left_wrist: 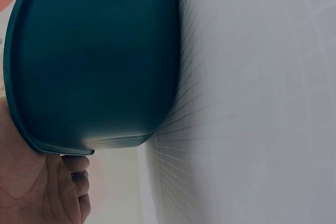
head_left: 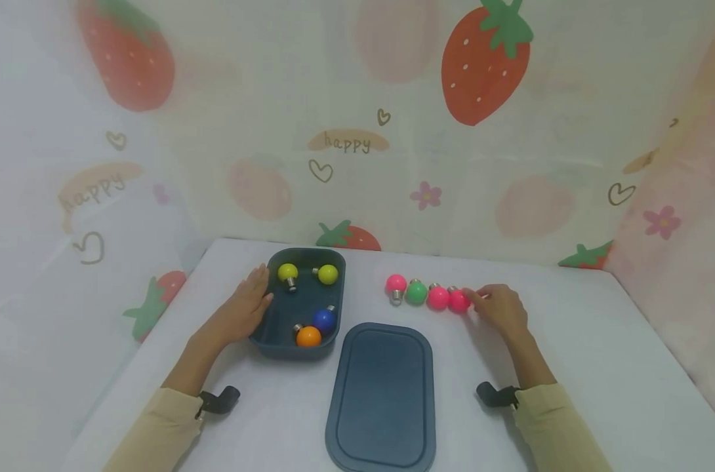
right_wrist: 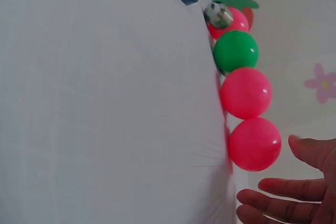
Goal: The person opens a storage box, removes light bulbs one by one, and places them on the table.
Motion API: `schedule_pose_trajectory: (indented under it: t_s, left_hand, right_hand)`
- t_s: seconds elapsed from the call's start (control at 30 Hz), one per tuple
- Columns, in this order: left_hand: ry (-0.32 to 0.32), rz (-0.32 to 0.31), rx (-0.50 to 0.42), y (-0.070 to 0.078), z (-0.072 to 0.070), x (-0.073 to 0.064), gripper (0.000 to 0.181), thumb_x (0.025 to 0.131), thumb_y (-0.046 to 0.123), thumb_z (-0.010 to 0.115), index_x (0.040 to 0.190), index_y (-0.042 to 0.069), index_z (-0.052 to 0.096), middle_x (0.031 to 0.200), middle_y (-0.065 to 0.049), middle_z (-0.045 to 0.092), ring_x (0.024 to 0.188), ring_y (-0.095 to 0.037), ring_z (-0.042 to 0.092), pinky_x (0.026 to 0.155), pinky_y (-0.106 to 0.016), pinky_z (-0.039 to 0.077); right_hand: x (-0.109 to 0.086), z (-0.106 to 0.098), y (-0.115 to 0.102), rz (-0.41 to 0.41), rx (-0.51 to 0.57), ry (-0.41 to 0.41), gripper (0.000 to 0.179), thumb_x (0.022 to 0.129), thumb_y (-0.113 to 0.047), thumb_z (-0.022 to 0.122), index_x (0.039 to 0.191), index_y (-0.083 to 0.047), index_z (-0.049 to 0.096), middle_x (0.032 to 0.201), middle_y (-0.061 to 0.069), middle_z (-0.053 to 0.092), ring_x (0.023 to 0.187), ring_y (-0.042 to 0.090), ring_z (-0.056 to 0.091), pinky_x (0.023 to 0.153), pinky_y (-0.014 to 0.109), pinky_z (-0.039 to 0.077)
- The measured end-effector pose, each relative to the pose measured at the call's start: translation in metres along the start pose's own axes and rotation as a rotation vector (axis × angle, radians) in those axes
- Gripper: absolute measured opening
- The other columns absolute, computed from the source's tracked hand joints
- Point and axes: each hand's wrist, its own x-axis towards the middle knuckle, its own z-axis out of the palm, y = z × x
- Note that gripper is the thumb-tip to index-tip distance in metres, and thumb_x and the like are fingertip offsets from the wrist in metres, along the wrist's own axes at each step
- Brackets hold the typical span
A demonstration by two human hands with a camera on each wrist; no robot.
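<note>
My left hand (head_left: 244,311) rests with straight fingers against the left rim of a dark blue-grey plastic container (head_left: 292,353). Inside lie two yellow bulbs, a blue bulb (head_left: 324,320) and an orange bulb (head_left: 308,336). At the right end of a row on the table, a pink bulb (right_wrist: 255,144) is within reach of my right hand (head_left: 502,307), whose thumb and fingers are spread beside it. Leftward along the row come another pink bulb (head_left: 438,298), a green bulb (head_left: 416,293) and a third pink bulb (head_left: 395,284), its metal base facing me.
A flat blue-grey lid (head_left: 385,396) lies on the white table (head_left: 599,367) between my forearms, just right of the container. Behind the table hangs a curtain (head_left: 346,78) printed with strawberries. Each wrist carries a black strap-on piece.
</note>
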Motion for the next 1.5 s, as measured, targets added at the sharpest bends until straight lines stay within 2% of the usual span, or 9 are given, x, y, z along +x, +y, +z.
schedule_pose_trajectory:
  t_s: [0.17,0.3,0.43,0.7,0.93,1.13,1.5]
  left_hand:
    - [-0.004,-0.012,-0.007,0.000,-0.001,-0.001,0.063,0.111,0.024,0.038,0.159,-0.007,0.011,0.168,-0.023,0.005,0.155,-0.040,0.005,0.123,-0.059,0.009]
    - [-0.006,-0.009,-0.010,0.002,-0.003,-0.002,0.063,0.111,0.023,0.038,0.159,-0.007,0.010,0.168,-0.023,0.005,0.155,-0.040,0.005,0.123,-0.059,0.009]
    - [-0.010,-0.009,-0.012,0.003,-0.003,-0.002,0.064,0.111,0.023,0.038,0.159,-0.007,0.009,0.168,-0.024,0.005,0.155,-0.040,0.004,0.123,-0.059,0.009]
    - [0.000,-0.003,-0.009,0.001,-0.001,0.000,0.064,0.111,0.025,0.037,0.159,-0.007,0.010,0.168,-0.024,0.006,0.155,-0.040,0.005,0.123,-0.058,0.009]
    - [-0.008,-0.009,-0.001,-0.001,0.000,-0.001,0.064,0.111,0.024,0.038,0.159,-0.006,0.010,0.168,-0.023,0.005,0.155,-0.040,0.005,0.124,-0.057,0.008]
    - [-0.003,-0.009,-0.008,-0.001,0.000,-0.002,0.064,0.111,0.023,0.038,0.159,-0.007,0.010,0.168,-0.023,0.005,0.155,-0.040,0.005,0.123,-0.058,0.008]
    - [-0.005,-0.012,-0.006,0.000,-0.001,-0.001,0.064,0.111,0.024,0.039,0.159,-0.007,0.010,0.168,-0.024,0.005,0.155,-0.041,0.005,0.123,-0.058,0.008]
  right_hand:
    - [-0.001,-0.004,-0.002,-0.025,-0.013,0.021,0.057,0.101,-0.045,0.057,0.124,0.006,0.066,0.120,0.028,0.066,0.107,0.042,0.063,0.078,0.045,0.057]
    - [-0.002,-0.009,-0.005,-0.034,-0.010,0.033,0.056,0.101,-0.045,0.057,0.125,0.005,0.067,0.121,0.027,0.067,0.106,0.042,0.063,0.076,0.045,0.057]
    - [-0.005,-0.012,-0.010,-0.046,0.000,0.040,0.055,0.101,-0.044,0.057,0.125,0.003,0.067,0.123,0.027,0.067,0.108,0.043,0.063,0.080,0.048,0.057]
    - [-0.012,-0.020,-0.024,-0.153,0.037,0.081,0.050,0.102,-0.041,0.057,0.126,0.001,0.068,0.124,0.024,0.068,0.107,0.042,0.064,0.083,0.050,0.058]
    - [-0.020,-0.021,-0.038,-0.187,0.091,0.071,0.048,0.101,-0.040,0.059,0.128,-0.001,0.067,0.124,0.022,0.068,0.109,0.041,0.065,0.086,0.052,0.058]
    - [-0.023,-0.016,-0.048,-0.250,0.126,0.046,0.045,0.101,-0.039,0.061,0.127,-0.004,0.069,0.124,0.019,0.069,0.111,0.040,0.065,0.086,0.052,0.059]
    - [-0.036,-0.012,-0.071,-0.343,0.138,0.039,0.034,0.100,-0.030,0.065,0.122,-0.006,0.072,0.115,0.014,0.073,0.105,0.034,0.067,0.078,0.045,0.061]
